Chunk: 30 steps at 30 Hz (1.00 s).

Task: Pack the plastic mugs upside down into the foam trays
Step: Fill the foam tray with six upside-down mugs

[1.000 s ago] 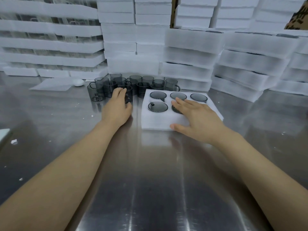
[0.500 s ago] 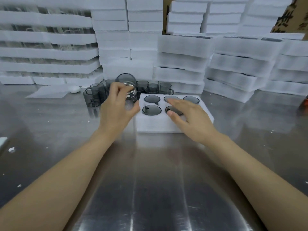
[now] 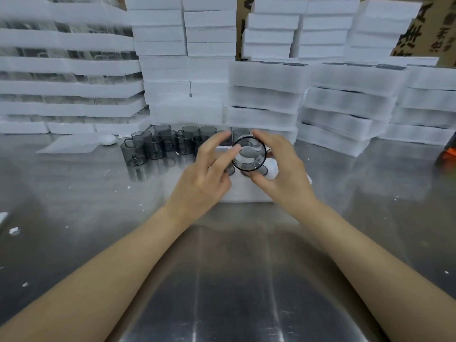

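Head view: brushed steel tabletop (image 3: 222, 280), glare streaks, white foam crumbs (image 3: 14, 230) scattered. At the back, stacks of white foam trays (image 3: 266, 95); brown cardboard box (image 3: 439, 33) behind them, right. One smoky grey clear plastic mug (image 3: 249, 156) is held off the surface, mouth toward camera, over a white foam tray (image 3: 246, 196). Grip: right hand (image 3: 286, 174) cups it, thumb beneath; left hand (image 3: 204, 176) fingertips at its rim, hold unclear. A cluster of loose grey mugs (image 3: 158, 144) stands upright left of the tray.

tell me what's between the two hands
A dark see-through mug, mouth toward the camera, held by left hand and right hand above the foam tray; head view.
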Each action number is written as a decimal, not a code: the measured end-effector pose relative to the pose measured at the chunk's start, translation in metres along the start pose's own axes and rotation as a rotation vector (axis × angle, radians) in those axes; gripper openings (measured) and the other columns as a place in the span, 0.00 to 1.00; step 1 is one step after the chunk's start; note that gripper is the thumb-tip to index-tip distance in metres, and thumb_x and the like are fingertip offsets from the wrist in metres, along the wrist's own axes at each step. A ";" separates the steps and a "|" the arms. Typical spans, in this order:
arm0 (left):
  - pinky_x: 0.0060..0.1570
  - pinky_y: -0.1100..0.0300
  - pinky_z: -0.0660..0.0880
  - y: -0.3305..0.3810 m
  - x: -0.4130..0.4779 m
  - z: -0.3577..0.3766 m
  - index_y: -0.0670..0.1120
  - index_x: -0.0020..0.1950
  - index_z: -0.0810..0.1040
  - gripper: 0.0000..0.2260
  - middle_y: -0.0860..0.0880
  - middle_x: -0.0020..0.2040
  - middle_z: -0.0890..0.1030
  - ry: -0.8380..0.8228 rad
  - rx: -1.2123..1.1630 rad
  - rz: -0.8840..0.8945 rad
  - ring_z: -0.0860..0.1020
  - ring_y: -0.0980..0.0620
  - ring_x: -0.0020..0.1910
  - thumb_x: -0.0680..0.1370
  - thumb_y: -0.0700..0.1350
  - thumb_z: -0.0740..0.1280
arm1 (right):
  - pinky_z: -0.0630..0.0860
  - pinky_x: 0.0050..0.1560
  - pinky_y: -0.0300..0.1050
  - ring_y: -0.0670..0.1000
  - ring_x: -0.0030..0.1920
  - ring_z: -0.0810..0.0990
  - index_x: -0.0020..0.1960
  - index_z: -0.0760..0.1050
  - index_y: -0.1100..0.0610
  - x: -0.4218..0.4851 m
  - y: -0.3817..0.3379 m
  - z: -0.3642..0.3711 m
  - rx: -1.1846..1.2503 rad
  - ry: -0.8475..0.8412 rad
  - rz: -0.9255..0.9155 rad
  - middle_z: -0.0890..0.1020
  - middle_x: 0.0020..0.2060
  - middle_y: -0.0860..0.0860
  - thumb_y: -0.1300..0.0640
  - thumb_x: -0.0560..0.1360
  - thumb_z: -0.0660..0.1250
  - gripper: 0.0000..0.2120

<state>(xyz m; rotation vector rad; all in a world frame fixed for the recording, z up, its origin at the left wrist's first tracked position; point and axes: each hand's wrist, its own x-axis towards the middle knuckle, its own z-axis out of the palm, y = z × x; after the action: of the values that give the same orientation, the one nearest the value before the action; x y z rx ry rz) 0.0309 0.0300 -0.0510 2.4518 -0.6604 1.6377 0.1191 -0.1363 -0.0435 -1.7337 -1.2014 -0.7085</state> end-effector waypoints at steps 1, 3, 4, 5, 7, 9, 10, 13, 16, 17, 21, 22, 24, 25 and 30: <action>0.39 0.50 0.80 -0.002 -0.001 -0.001 0.44 0.67 0.65 0.28 0.38 0.69 0.64 -0.012 -0.028 -0.027 0.80 0.43 0.51 0.71 0.26 0.66 | 0.73 0.60 0.48 0.51 0.61 0.72 0.70 0.68 0.56 0.000 0.000 0.000 -0.008 -0.009 -0.018 0.74 0.62 0.49 0.62 0.70 0.73 0.30; 0.43 0.47 0.79 -0.006 -0.003 -0.001 0.44 0.69 0.63 0.28 0.34 0.71 0.63 -0.032 -0.063 -0.052 0.77 0.42 0.55 0.73 0.24 0.64 | 0.74 0.60 0.52 0.51 0.63 0.71 0.69 0.68 0.57 -0.001 0.000 0.002 -0.031 -0.010 -0.037 0.73 0.63 0.51 0.61 0.71 0.72 0.28; 0.47 0.46 0.78 -0.008 -0.004 -0.001 0.44 0.71 0.62 0.29 0.35 0.72 0.62 -0.033 -0.091 -0.057 0.76 0.42 0.59 0.74 0.24 0.63 | 0.74 0.61 0.51 0.50 0.64 0.71 0.69 0.69 0.57 -0.001 0.000 0.002 -0.038 -0.002 -0.042 0.73 0.64 0.51 0.61 0.71 0.72 0.28; 0.52 0.46 0.78 -0.009 -0.004 0.000 0.45 0.72 0.60 0.30 0.37 0.73 0.60 -0.025 -0.125 -0.064 0.73 0.42 0.63 0.75 0.24 0.62 | 0.73 0.62 0.47 0.49 0.65 0.70 0.69 0.69 0.57 -0.001 0.000 0.002 -0.049 0.005 -0.051 0.72 0.65 0.50 0.62 0.71 0.72 0.28; 0.61 0.47 0.74 -0.009 -0.004 0.001 0.52 0.74 0.57 0.33 0.41 0.74 0.57 -0.007 -0.188 -0.087 0.67 0.44 0.70 0.77 0.25 0.59 | 0.68 0.64 0.38 0.48 0.67 0.70 0.69 0.68 0.57 -0.002 -0.002 0.000 -0.081 -0.007 -0.090 0.70 0.67 0.47 0.61 0.70 0.72 0.29; 0.65 0.53 0.72 -0.008 -0.003 0.001 0.59 0.76 0.53 0.37 0.42 0.76 0.54 0.004 -0.261 -0.141 0.71 0.48 0.68 0.78 0.26 0.58 | 0.67 0.62 0.35 0.45 0.64 0.72 0.69 0.66 0.52 -0.001 -0.006 -0.002 -0.108 -0.048 -0.084 0.72 0.66 0.44 0.57 0.68 0.72 0.31; 0.66 0.57 0.71 -0.007 -0.003 0.002 0.60 0.77 0.52 0.37 0.43 0.76 0.53 0.005 -0.290 -0.172 0.73 0.49 0.67 0.79 0.27 0.58 | 0.69 0.59 0.37 0.42 0.60 0.74 0.69 0.65 0.49 0.000 -0.008 -0.003 -0.125 -0.064 -0.042 0.74 0.63 0.43 0.54 0.68 0.73 0.32; 0.67 0.58 0.69 -0.009 -0.006 0.004 0.47 0.76 0.55 0.29 0.44 0.76 0.57 -0.018 -0.212 -0.220 0.72 0.45 0.68 0.79 0.30 0.59 | 0.74 0.51 0.44 0.43 0.52 0.75 0.69 0.65 0.44 0.006 -0.007 -0.011 -0.186 -0.038 0.159 0.73 0.56 0.41 0.45 0.69 0.69 0.30; 0.61 0.47 0.73 -0.016 -0.010 0.004 0.39 0.74 0.60 0.25 0.41 0.72 0.66 -0.041 -0.019 -0.277 0.74 0.42 0.66 0.77 0.33 0.60 | 0.72 0.45 0.45 0.48 0.53 0.74 0.70 0.65 0.46 0.012 0.004 -0.024 -0.328 0.012 0.375 0.69 0.57 0.45 0.43 0.70 0.68 0.29; 0.60 0.46 0.74 -0.017 -0.011 0.004 0.38 0.74 0.62 0.24 0.41 0.72 0.67 -0.048 0.007 -0.316 0.74 0.43 0.65 0.77 0.34 0.60 | 0.70 0.44 0.45 0.50 0.54 0.75 0.69 0.66 0.46 0.013 0.008 -0.028 -0.384 0.009 0.418 0.68 0.58 0.46 0.43 0.71 0.67 0.28; 0.60 0.49 0.74 -0.022 -0.015 0.004 0.41 0.73 0.64 0.23 0.46 0.72 0.66 -0.068 -0.010 -0.446 0.73 0.47 0.66 0.78 0.37 0.59 | 0.69 0.45 0.46 0.55 0.51 0.77 0.68 0.68 0.49 0.011 0.015 -0.035 -0.515 -0.148 0.495 0.67 0.59 0.48 0.42 0.72 0.64 0.27; 0.59 0.48 0.74 -0.023 -0.016 0.004 0.41 0.73 0.64 0.22 0.47 0.72 0.66 -0.072 -0.015 -0.467 0.72 0.47 0.66 0.78 0.38 0.58 | 0.70 0.46 0.47 0.55 0.52 0.77 0.69 0.68 0.50 0.010 0.015 -0.034 -0.522 -0.189 0.508 0.67 0.60 0.49 0.42 0.73 0.63 0.27; 0.57 0.48 0.75 -0.025 -0.017 0.004 0.41 0.72 0.65 0.21 0.48 0.71 0.66 -0.079 -0.020 -0.493 0.73 0.48 0.65 0.78 0.39 0.58 | 0.72 0.48 0.48 0.56 0.53 0.76 0.70 0.67 0.51 0.010 0.014 -0.033 -0.520 -0.214 0.525 0.67 0.60 0.49 0.43 0.74 0.63 0.26; 0.56 0.49 0.75 -0.025 -0.017 0.005 0.41 0.72 0.66 0.21 0.48 0.71 0.66 -0.084 -0.017 -0.500 0.73 0.48 0.65 0.78 0.39 0.57 | 0.72 0.48 0.48 0.56 0.53 0.76 0.70 0.67 0.51 0.010 0.014 -0.034 -0.527 -0.213 0.526 0.67 0.61 0.50 0.43 0.74 0.63 0.26; 0.53 0.54 0.75 -0.025 -0.018 0.006 0.42 0.69 0.69 0.19 0.48 0.70 0.67 -0.122 0.013 -0.507 0.74 0.50 0.62 0.78 0.41 0.57 | 0.66 0.44 0.45 0.57 0.53 0.77 0.69 0.66 0.50 0.010 0.011 -0.036 -0.623 -0.291 0.487 0.67 0.62 0.51 0.44 0.75 0.63 0.24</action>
<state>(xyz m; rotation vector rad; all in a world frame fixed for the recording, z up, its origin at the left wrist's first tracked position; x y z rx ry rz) 0.0406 0.0556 -0.0662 2.4655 -0.0228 1.3044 0.1339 -0.1660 -0.0229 -2.6008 -0.7100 -0.5719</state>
